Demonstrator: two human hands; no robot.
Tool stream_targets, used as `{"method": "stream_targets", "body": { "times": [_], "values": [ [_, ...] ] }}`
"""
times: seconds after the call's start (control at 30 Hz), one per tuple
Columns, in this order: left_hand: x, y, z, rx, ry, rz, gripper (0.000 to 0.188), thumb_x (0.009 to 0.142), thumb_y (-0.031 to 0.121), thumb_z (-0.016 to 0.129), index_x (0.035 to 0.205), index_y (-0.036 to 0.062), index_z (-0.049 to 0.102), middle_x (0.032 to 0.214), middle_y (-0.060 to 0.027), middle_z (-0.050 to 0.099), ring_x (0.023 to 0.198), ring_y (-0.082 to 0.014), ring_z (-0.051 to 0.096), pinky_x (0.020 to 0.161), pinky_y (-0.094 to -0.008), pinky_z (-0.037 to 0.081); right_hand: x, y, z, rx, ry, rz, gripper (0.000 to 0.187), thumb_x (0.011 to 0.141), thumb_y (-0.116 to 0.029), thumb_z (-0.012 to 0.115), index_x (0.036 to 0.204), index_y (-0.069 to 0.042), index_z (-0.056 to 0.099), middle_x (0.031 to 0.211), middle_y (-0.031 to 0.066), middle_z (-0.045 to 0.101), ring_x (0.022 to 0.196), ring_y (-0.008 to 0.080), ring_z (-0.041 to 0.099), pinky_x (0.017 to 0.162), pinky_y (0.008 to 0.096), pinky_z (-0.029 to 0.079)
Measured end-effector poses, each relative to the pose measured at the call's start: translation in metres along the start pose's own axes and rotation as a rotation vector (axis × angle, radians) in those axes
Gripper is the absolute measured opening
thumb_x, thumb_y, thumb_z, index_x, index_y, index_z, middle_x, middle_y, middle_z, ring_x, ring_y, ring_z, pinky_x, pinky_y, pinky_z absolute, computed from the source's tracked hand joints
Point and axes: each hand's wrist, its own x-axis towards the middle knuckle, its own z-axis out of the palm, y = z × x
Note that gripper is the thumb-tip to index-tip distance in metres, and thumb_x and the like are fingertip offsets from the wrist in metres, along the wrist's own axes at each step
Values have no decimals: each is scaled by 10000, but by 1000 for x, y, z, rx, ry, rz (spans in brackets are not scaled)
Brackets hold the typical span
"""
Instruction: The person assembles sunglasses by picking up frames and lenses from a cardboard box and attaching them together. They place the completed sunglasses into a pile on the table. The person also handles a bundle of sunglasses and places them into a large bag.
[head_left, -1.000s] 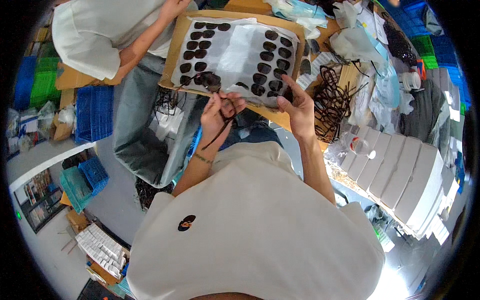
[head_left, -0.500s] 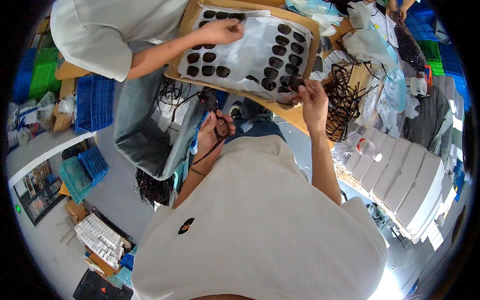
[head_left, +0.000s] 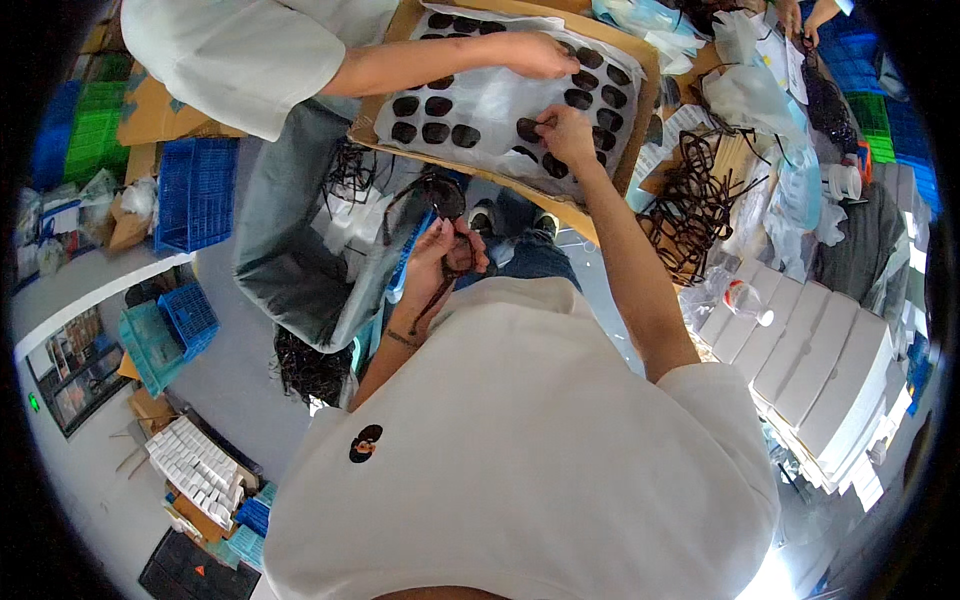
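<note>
My left hand [head_left: 432, 252] grips a dark brown glasses frame [head_left: 441, 196] in front of my body. A dark lens shows in its upper rim; the lower rim lies among my fingers. Over a shallow cardboard box [head_left: 640, 120] lined with white paper, my right hand [head_left: 570, 136] pinches a dark lens [head_left: 529, 129] between thumb and fingers. Dark lenses lie in rows on the paper [head_left: 495, 90], to the left and right. From the left, a co-worker's hand [head_left: 543, 55] reaches across the box to the lenses by its far right part.
A tangled pile of dark frames [head_left: 690, 205] lies right of the box. A grey-lined bin [head_left: 290, 240] stands at left, holding more frames. Long white boxes [head_left: 810, 340] and a clear bottle [head_left: 748, 302] are at right. Blue crates [head_left: 195, 195] stand far left.
My right hand has moved left from the box's right edge to over the paper, with a lens in its fingers. The co-worker's hand has moved right. My left hand has turned the frame slightly upward.
</note>
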Motion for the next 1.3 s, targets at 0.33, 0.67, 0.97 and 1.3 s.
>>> {"method": "stream_targets", "body": {
  "times": [0.33,0.67,0.97,1.3],
  "values": [
    [11,27,5,387,94,-8,274,1044,301,459,1073,51,566,868,-98,647,743,-214,632,640,-345,520,-24,-35,-21,-218,157,-188,207,835,-154,703,999,-38,654,979,190,653,863,357,674,727,429,547],
    [34,94,100,988,-282,154,337,1007,292,528,1137,-12,594,1055,-123,667,978,-265,639,797,-373,505,-147,-98,-109,262,-422,-396,231,895,-14,588,1122,25,573,928,139,670,839,292,673,786,369,530],
    [63,-62,73,501,-196,368,324,1040,224,470,1299,34,513,1276,-75,572,1125,-153,549,937,-290,473,-169,-71,-67,618,-49,-253,354,888,117,427,1208,34,555,1092,170,649,1028,256,610,912,325,473],
    [78,-13,55,-93,83,460,322,1039,320,455,1094,30,583,1199,-147,629,1004,-207,638,894,-345,536,-160,-83,-61,1472,-538,68,350,913,50,545,1257,-7,524,1255,117,569,1158,234,567,943,347,493]
  ]
}}
